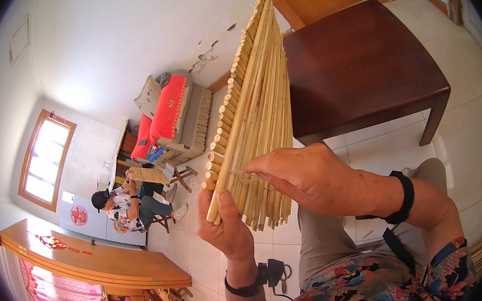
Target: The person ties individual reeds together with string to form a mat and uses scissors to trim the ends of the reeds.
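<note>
Head view: left hand sits low centre, fingers curled around the lower end of a mat of pale bamboo sticks, thumb lying up along the outermost stick. Right hand comes in from the right, palm down, fingers pressed together and pinching across the mat's lower section, just above and right of the left hand. The two hands are nearly touching. Mat stands on edge, rising from the hands up and slightly right toward the top of the frame; cut stick ends run in a row along its left edge. Both wrists carry black bands. Below the hands: grey trousers and a floral sleeve. Behind the mat on the right, a dark brown table on a pale tiled floor. Far left, well apart, another person sits on a stool holding a similar mat, near a stack of red cushions.
</note>
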`<action>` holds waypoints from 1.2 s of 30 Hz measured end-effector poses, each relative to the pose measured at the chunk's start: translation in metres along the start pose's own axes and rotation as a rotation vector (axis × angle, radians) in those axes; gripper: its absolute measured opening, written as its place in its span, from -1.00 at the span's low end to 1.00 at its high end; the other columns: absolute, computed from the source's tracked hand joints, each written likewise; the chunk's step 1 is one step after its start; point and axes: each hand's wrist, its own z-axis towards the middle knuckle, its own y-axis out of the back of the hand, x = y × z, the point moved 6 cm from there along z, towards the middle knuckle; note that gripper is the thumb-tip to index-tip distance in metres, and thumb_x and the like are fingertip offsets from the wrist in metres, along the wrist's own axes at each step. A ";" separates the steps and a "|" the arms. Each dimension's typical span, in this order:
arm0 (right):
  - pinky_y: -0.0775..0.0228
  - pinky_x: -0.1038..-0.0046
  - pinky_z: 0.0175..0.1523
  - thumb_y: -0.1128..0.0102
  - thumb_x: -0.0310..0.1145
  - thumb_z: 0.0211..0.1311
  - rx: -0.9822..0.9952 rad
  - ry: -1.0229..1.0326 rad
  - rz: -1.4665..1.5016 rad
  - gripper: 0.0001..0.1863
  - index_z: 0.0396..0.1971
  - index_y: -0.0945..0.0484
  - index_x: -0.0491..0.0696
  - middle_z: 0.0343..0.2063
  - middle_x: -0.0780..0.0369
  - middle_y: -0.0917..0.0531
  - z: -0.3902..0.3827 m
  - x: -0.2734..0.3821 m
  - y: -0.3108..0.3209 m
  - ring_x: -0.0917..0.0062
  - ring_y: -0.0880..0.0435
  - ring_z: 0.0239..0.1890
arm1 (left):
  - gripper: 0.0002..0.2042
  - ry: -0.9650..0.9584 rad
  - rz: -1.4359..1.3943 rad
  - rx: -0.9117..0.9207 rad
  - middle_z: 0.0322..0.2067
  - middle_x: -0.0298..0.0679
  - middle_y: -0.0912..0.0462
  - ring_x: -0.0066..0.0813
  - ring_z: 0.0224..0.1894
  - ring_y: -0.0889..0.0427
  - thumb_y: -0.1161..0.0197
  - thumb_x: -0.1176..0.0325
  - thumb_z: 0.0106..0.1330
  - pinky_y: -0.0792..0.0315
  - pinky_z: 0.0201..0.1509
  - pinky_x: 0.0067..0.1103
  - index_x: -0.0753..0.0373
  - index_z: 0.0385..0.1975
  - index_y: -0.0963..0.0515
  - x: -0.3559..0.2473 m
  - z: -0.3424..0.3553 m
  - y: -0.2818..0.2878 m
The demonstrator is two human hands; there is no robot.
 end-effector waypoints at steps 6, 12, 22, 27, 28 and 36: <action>-0.44 0.36 -0.36 -0.01 -0.50 0.08 -0.002 -0.053 -0.003 -0.80 -0.25 -0.43 -0.16 -0.54 0.11 -0.54 -0.005 -0.003 0.000 0.25 -0.58 -0.42 | -0.71 0.003 0.051 -0.006 -0.23 -0.24 -0.51 -0.62 -0.23 -0.45 -0.07 0.43 0.26 -0.35 -0.13 -0.67 0.49 -0.09 -0.42 0.005 -0.005 0.002; -0.45 0.31 -0.35 -0.01 -0.45 0.13 0.100 -0.212 0.109 -0.77 -0.19 -0.45 -0.10 -0.47 0.04 -0.58 -0.024 -0.026 -0.028 0.19 -0.59 -0.40 | -0.70 0.142 0.222 -0.102 -0.27 -0.20 -0.56 -0.59 -0.28 -0.50 -0.04 0.41 0.30 -0.40 -0.19 -0.66 0.46 -0.05 -0.41 0.023 -0.008 0.020; -0.43 0.28 -0.37 -0.03 -0.43 0.14 0.140 -0.170 0.232 -0.79 -0.20 -0.46 -0.09 -0.51 0.04 -0.57 -0.045 -0.036 -0.087 0.17 -0.57 -0.42 | -0.74 0.259 0.063 -0.141 -0.32 -0.23 -0.55 -0.64 -0.31 -0.47 -0.03 0.37 0.32 -0.37 -0.22 -0.71 0.46 -0.14 -0.44 0.063 -0.040 0.065; -0.41 0.41 -0.35 0.00 -0.46 0.18 0.294 -0.349 0.297 -0.76 -0.14 -0.45 -0.14 -0.48 0.03 -0.57 -0.051 -0.051 -0.115 0.26 -0.60 -0.43 | -0.74 0.411 0.088 -0.158 -0.36 -0.25 -0.57 -0.67 -0.34 -0.47 -0.05 0.35 0.31 -0.37 -0.26 -0.72 0.46 -0.19 -0.45 0.089 -0.049 0.079; -0.41 0.41 -0.35 0.00 -0.46 0.18 0.300 -0.363 0.304 -0.76 -0.14 -0.45 -0.14 -0.48 0.03 -0.57 -0.052 -0.056 -0.119 0.26 -0.60 -0.43 | -0.74 0.428 0.067 -0.172 -0.37 -0.25 -0.57 -0.67 -0.35 -0.47 -0.06 0.34 0.31 -0.37 -0.27 -0.73 0.46 -0.21 -0.45 0.097 -0.051 0.081; -0.42 0.41 -0.29 0.02 -0.44 0.21 0.279 -0.471 0.341 -0.77 -0.15 -0.47 -0.15 -0.43 0.02 -0.58 -0.059 -0.102 -0.154 0.24 -0.60 -0.37 | -0.72 0.536 0.035 -0.174 -0.38 -0.25 -0.57 -0.68 -0.36 -0.48 -0.08 0.32 0.31 -0.38 -0.27 -0.74 0.46 -0.20 -0.45 0.130 -0.058 0.079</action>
